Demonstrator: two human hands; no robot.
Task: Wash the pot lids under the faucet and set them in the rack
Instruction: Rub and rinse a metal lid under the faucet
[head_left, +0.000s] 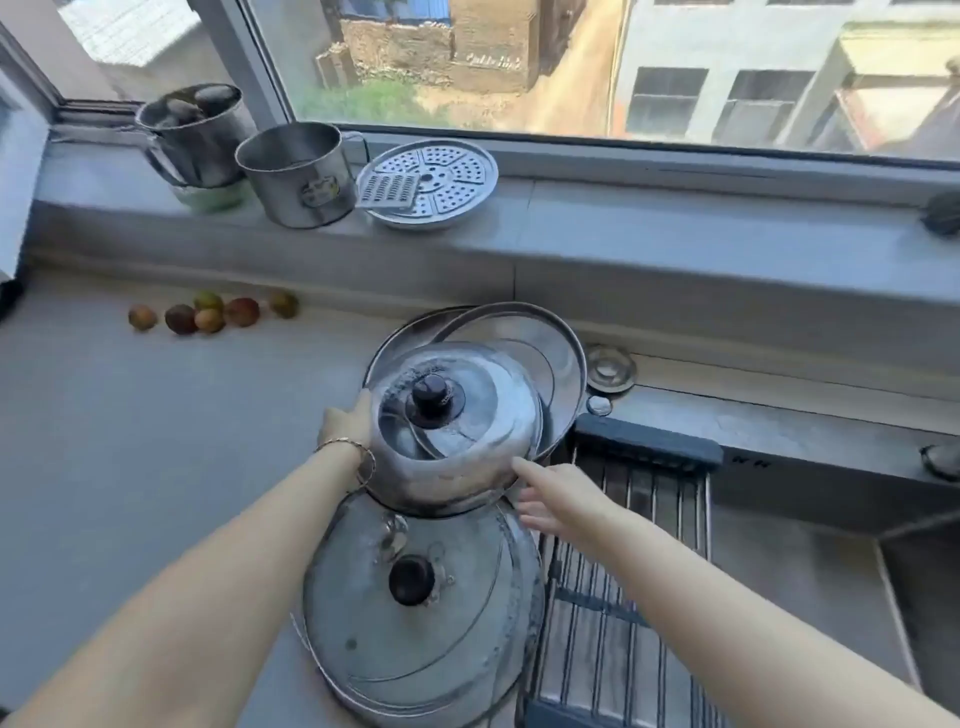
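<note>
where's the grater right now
In the head view the grater lies on the left edge of the steamer plate on the windowsill, upper left, just right of the steel mug.

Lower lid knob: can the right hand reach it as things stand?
Probably yes. The knob on the large lid is uncovered; the domed lid overlaps only its far edge. The right hand, open and empty, is close by with nothing between.

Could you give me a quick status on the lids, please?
Left hand grips domed lid at rim; right hand open, touching its edge. Larger lid just below; rack alongside, right.
</note>
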